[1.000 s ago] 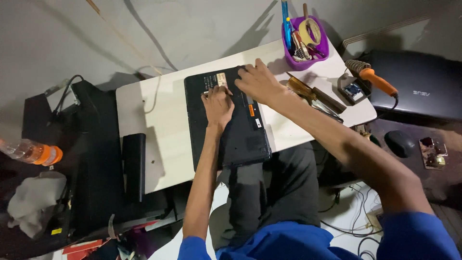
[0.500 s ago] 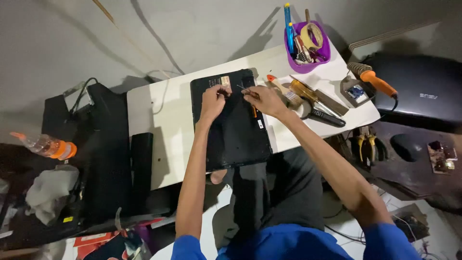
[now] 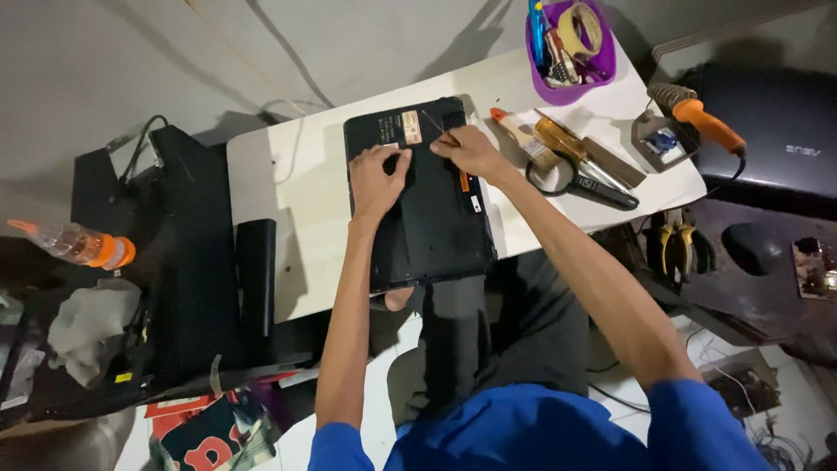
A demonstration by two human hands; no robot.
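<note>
A black laptop (image 3: pixel 427 218) lies upside down on a small white table (image 3: pixel 288 187), its near edge hanging over my lap. My left hand (image 3: pixel 375 179) rests flat on the laptop's underside, fingers near a small label. My right hand (image 3: pixel 466 150) pinches a thin tool (image 3: pixel 433 122) whose tip touches the laptop's far part. A small orange piece (image 3: pixel 464 181) lies on the laptop just under my right wrist.
A purple cup of tools (image 3: pixel 571 39), a brush (image 3: pixel 523 135), a yellow-handled screwdriver (image 3: pixel 571 148), a magnifier (image 3: pixel 580 181) and an orange-handled soldering iron (image 3: pixel 706 122) lie at the table's right. A black battery (image 3: pixel 255 275) lies left. A plastic bottle (image 3: pixel 74 244) and another black laptop (image 3: pixel 776 131) flank the table.
My right hand has pulled back from the laptop's far right corner to its upper middle and now holds the thin tool. My left hand has slid slightly left on the laptop. The camera shifted.
</note>
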